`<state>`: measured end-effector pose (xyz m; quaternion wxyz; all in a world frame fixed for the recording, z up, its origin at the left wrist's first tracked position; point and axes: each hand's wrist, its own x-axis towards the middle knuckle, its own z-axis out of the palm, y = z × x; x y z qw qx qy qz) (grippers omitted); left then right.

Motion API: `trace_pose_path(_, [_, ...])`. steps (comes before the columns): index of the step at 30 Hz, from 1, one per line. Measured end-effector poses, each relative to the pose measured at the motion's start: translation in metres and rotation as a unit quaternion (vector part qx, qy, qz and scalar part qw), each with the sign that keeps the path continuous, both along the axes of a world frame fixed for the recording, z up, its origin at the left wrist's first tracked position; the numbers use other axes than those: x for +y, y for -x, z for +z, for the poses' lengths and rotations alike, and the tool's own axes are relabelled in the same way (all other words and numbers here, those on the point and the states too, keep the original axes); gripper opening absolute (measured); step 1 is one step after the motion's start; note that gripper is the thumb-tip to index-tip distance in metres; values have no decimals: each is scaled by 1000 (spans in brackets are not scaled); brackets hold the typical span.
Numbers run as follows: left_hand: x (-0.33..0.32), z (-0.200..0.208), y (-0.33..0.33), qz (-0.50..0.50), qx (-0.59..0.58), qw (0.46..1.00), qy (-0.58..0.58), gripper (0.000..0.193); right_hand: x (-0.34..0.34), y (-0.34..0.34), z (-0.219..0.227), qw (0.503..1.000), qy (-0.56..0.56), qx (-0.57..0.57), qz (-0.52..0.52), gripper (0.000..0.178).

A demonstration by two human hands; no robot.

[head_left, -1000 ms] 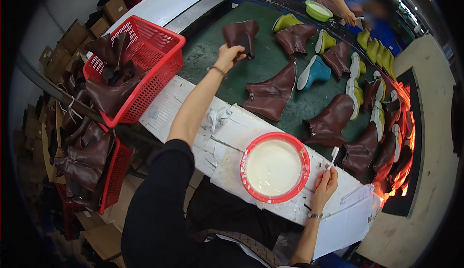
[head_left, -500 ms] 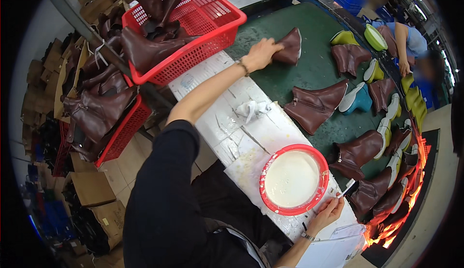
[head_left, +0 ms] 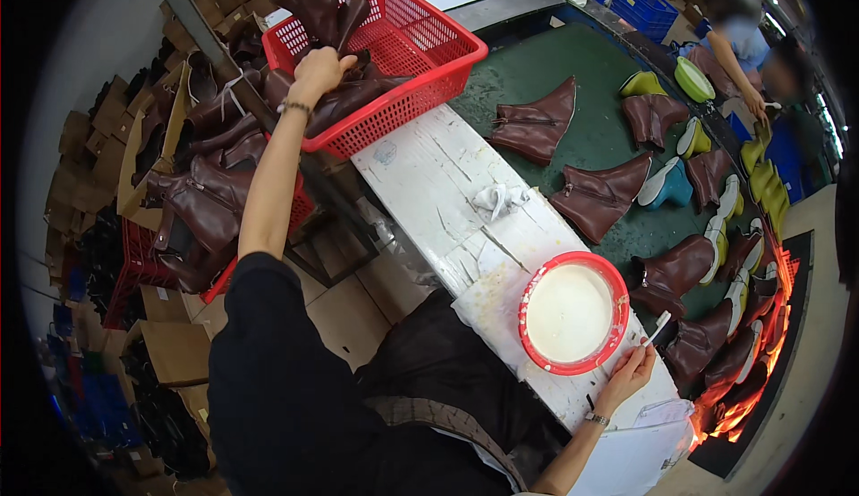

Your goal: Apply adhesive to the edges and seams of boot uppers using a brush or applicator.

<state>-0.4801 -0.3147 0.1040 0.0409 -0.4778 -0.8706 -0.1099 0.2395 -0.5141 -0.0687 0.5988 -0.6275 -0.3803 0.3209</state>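
My left hand reaches into the red plastic basket, its fingers closed on a brown leather boot upper among other uppers. My right hand pinches a thin white brush, bristle end up, beside the red-rimmed bowl of white creamy liquid. A brown boot upper with a side zip lies flat on the green belt. Another zipped upper lies nearer me, apart from it.
A white worn board carries the bowl and a crumpled white cloth. Boots on yellow-green forms line the belt toward an orange glowing heater opening. A co-worker's arm is at the far right. More uppers fill containers at left.
My left hand has let go of the upper on the belt and moved left into the red basket. That upper now lies flat. My right hand keeps the brush by the bowl.
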Motion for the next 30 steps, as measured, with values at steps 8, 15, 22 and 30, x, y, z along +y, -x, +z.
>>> trace_pose_path(8, [69, -53, 20, -9, 49, 996, 80, 39, 1, -1, -4, 1000, -16, -8, -4, 21])
trace_pose_path(15, [60, 23, 15, -90, 47, 944, -313, 25, 2, -4, -6, 1000, -13, 2, 17, 19])
trace_pose_path(22, [-44, 96, -41, -229, -412, 756, -454, 25, -5, -5, -9, 1000, -18, -2, 9, 20])
trace_pose_path(30, [-127, -64, -136, -76, -656, 679, -319, 34, -5, -3, 28, 997, 3, -82, 15, 28])
